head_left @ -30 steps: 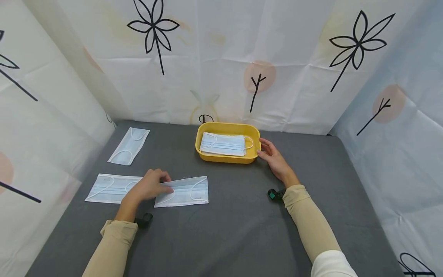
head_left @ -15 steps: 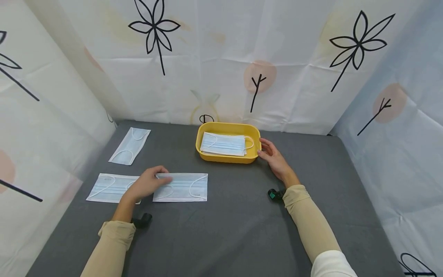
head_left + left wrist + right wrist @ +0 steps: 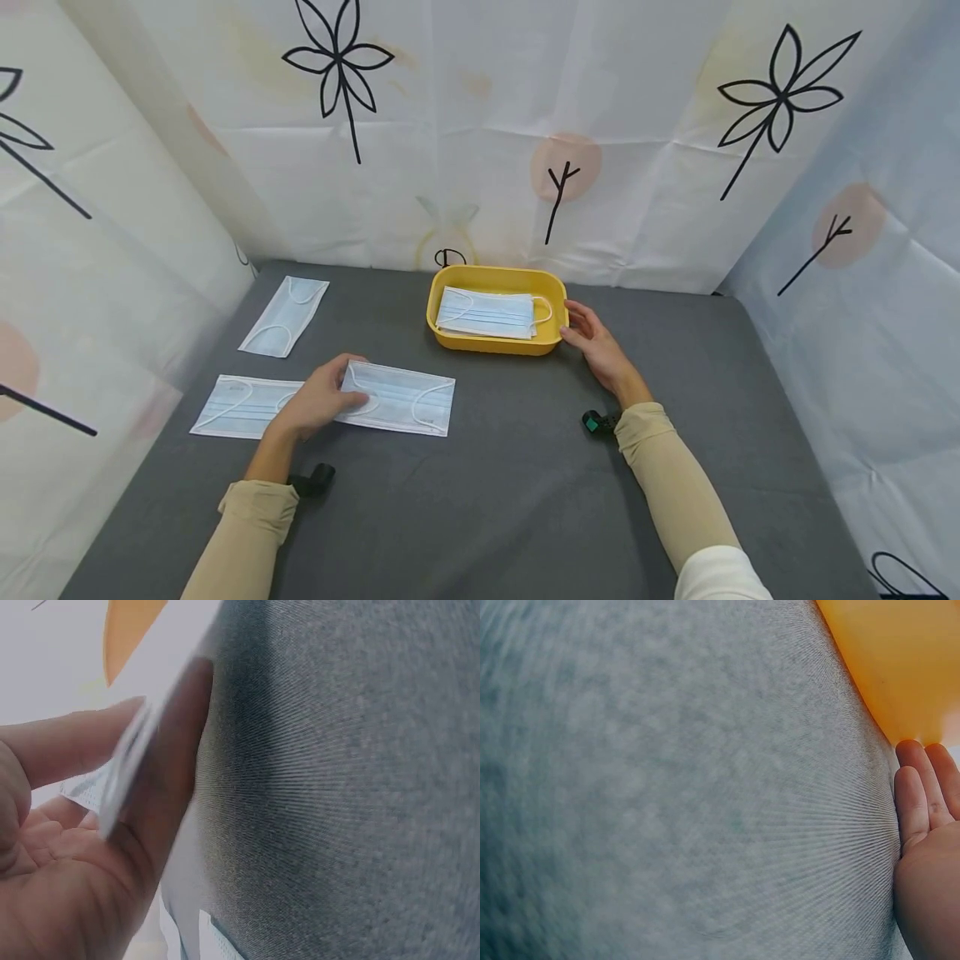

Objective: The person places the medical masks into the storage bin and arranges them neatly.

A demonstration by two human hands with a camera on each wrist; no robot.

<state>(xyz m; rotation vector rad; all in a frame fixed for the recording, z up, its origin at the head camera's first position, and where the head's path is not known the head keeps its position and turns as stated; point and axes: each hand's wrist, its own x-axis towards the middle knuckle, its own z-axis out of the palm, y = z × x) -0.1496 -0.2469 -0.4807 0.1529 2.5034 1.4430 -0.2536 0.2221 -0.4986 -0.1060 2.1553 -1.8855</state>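
Soft, bright light, faint shadows on the grey tabletop (image 3: 510, 483), grainy wrist views perhaps slightly unfocused.

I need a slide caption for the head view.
Left hand pinches a face mask while the right hand touches a yellow tray.

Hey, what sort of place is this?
Probably a small screened-off workspace, perhaps a recording booth: printed white sheets line three sides of a gray table, where masks and a yellow tray sit within arm's reach.
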